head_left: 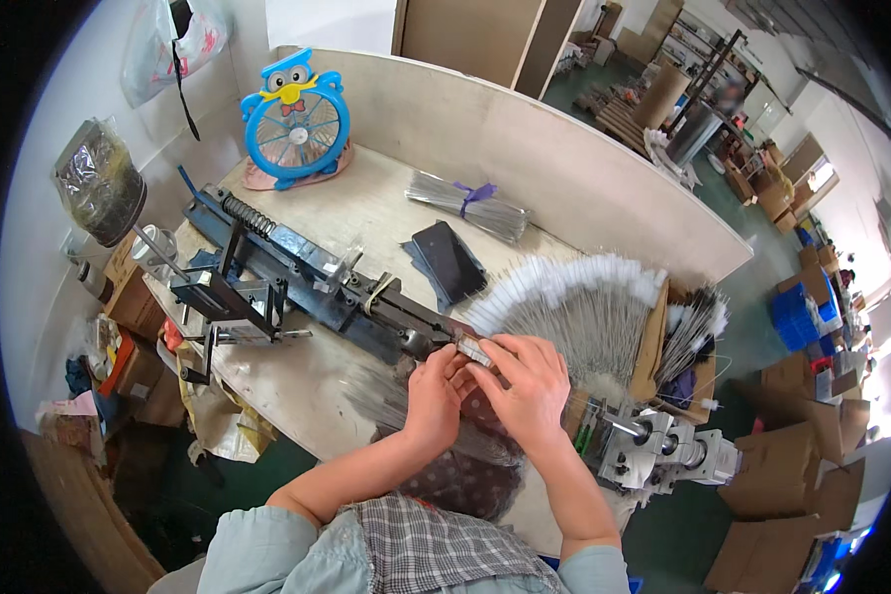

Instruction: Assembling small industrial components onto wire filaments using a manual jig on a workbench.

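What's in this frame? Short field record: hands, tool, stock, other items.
left hand: at the end of the long black metal jig, fingers pinching there
right hand: beside the left, fingertips on a small metal piece at the jig end
stock: fan of white-tipped wire brushes right of the hands; tied wire bundle farther back
other: dark phone, blue owl-shaped fan
surface: pale workbench

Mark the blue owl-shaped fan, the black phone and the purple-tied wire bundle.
Blue owl-shaped fan (294,124): head view, centre of the round grille.
Black flat phone (449,260): head view, middle of its dark face.
Grey wire bundle with purple tie (468,205): head view, wires beside the tie.
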Tool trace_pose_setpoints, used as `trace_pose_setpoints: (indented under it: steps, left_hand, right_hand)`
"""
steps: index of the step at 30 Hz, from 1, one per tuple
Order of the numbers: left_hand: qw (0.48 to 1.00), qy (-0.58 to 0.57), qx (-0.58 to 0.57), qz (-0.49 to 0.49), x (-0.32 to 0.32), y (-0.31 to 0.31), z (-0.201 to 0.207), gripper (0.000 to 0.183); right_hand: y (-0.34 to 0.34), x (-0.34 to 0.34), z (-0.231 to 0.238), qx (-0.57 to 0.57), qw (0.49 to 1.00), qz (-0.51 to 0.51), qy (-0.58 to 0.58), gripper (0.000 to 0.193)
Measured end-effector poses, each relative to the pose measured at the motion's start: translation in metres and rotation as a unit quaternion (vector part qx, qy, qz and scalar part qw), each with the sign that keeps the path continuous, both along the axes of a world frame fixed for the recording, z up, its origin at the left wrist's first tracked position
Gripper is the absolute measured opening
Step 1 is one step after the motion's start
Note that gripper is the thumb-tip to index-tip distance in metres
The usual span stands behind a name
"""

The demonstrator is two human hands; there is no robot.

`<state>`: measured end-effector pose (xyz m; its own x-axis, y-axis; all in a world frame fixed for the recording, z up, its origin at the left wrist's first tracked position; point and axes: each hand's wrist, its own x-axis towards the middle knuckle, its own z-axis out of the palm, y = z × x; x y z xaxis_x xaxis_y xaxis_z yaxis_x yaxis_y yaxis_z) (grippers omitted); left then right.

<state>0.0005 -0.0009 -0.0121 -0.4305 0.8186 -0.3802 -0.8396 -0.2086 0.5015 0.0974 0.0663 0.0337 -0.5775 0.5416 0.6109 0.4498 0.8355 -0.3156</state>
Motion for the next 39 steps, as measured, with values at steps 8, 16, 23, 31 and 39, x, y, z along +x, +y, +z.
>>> trace_pose_setpoints:
  steps: [8,16,23,31,39]
  left_hand:
    - [1.000,0.005,-0.002,-0.004,-0.001,-0.003,0.003,0.029]
    - [0.997,0.058,-0.039,-0.042,0.000,-0.012,0.008,0.059]
    - [0.982,0.145,-0.048,-0.111,-0.005,-0.021,0.002,0.052]
    - [0.963,0.219,-0.123,-0.101,-0.060,-0.075,-0.021,0.046]
    - [0.882,0.138,-0.233,0.386,-0.301,-0.228,-0.119,0.034]
  right_hand:
    - [-0.003,0.015,0.004,-0.019,0.998,-0.025,-0.053,0.024]
    - [-0.008,0.028,-0.004,-0.020,0.998,-0.008,-0.061,0.013]
    - [-0.010,0.042,0.008,-0.031,0.999,0.020,0.007,0.014]
    - [-0.040,0.094,-0.090,-0.186,0.926,-0.004,-0.329,0.009]
    - [-0.038,0.101,-0.057,-0.253,0.925,-0.005,-0.284,0.008]
